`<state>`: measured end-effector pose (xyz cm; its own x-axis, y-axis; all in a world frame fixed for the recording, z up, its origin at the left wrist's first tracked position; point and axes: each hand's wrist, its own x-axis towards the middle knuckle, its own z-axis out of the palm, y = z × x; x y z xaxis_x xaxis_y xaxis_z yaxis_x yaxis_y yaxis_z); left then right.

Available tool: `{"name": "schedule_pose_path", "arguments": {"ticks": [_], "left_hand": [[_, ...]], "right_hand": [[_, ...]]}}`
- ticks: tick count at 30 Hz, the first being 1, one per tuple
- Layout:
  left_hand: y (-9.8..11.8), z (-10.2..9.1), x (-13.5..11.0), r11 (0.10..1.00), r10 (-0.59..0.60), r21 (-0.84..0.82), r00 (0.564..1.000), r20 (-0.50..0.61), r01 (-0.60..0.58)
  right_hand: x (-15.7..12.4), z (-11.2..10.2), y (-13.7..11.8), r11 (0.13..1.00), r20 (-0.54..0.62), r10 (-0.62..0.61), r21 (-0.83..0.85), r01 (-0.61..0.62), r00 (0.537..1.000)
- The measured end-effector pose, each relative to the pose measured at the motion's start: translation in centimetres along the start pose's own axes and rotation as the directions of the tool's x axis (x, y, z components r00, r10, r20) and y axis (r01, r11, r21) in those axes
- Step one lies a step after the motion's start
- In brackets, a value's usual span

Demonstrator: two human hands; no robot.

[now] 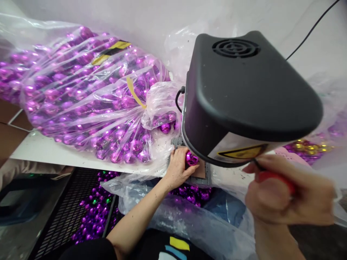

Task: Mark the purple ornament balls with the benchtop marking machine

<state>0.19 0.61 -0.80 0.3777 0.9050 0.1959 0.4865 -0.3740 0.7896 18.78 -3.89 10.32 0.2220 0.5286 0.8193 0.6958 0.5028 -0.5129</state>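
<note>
My left hand [177, 168] is closed around a shiny purple ball [192, 158]. It rests over a brown pad [200, 171] on the grey metal base [206, 177] of a machine. The machine's black housing [252, 90], with a round vent and a yellow warning label, stands over the base. At the right, my right hand [295, 195], blurred by motion, is wrapped around a red handle [275, 180]. A short dark part shows near its fingertips, just in front of the housing; whether the handle joins the machine is hidden.
A large tied clear bag [89, 97] of purple balls lies left on the white table [54, 153]. Below stands a black crate [58, 209] with purple and green balls. An open plastic bag [184, 224] with purple balls covers my lap. Gold balls [311, 147] show at the right.
</note>
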Motion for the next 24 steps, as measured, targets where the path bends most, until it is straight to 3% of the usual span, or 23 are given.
{"name": "schedule_pose_path", "arguments": {"ticks": [2, 5, 9, 12, 14, 16, 18, 20, 22, 24], "left_hand": [[0.1, -0.1, -0.2, 1.0, 0.011, -0.017, 1.0, -0.021, -0.012], [0.5, -0.6, -1.7, 0.998, 0.039, -0.051, 0.998, -0.055, -0.041], [1.9, -1.5, -5.0, 0.992, 0.12, 0.02, 0.991, 0.061, -0.121], [2.6, -2.5, -5.4, 0.988, 0.149, 0.016, 0.978, 0.142, -0.153], [2.2, -3.7, -3.5, 0.985, 0.174, -0.006, 0.978, 0.114, -0.174], [0.9, -5.2, -0.3, 0.985, 0.152, 0.077, 0.988, 0.004, -0.152], [-0.9, -6.8, 3.2, 0.953, 0.005, 0.299, 0.986, -0.165, 0.045], [-2.6, -7.8, 6.2, 0.83, -0.233, 0.443, 0.933, -0.276, 0.338], [-3.9, -8.2, 8.1, 0.777, -0.309, 0.459, 0.897, -0.316, 0.43], [-4.7, -7.9, 9.1, 0.783, -0.331, 0.437, 0.891, -0.31, 0.443]], "right_hand": [[2.8, 0.4, -1.1, 0.997, -0.078, 0.071, -0.024, -0.073, 0.994], [5.5, 1.7, -2.0, 0.996, -0.167, 0.08, 0.053, -0.072, 0.983], [6.0, 2.4, -1.9, 0.98, -0.159, 0.15, 0.153, -0.126, 0.976], [5.6, 2.2, -1.6, 0.977, -0.173, 0.17, 0.157, -0.143, 0.97], [5.5, 2.1, -1.5, 0.978, -0.19, 0.169, 0.153, -0.141, 0.967], [5.6, 2.0, -1.4, 0.98, -0.188, 0.171, 0.133, -0.147, 0.967], [5.9, 2.0, -1.4, 0.983, -0.167, 0.167, 0.1, -0.152, 0.972], [6.1, 2.1, -1.2, 0.988, -0.167, 0.142, 0.077, -0.131, 0.976], [6.4, 2.3, -1.0, 0.992, -0.191, 0.114, 0.074, -0.101, 0.975], [6.7, 2.5, -0.8, 0.993, -0.192, 0.104, 0.066, -0.093, 0.976]]}}
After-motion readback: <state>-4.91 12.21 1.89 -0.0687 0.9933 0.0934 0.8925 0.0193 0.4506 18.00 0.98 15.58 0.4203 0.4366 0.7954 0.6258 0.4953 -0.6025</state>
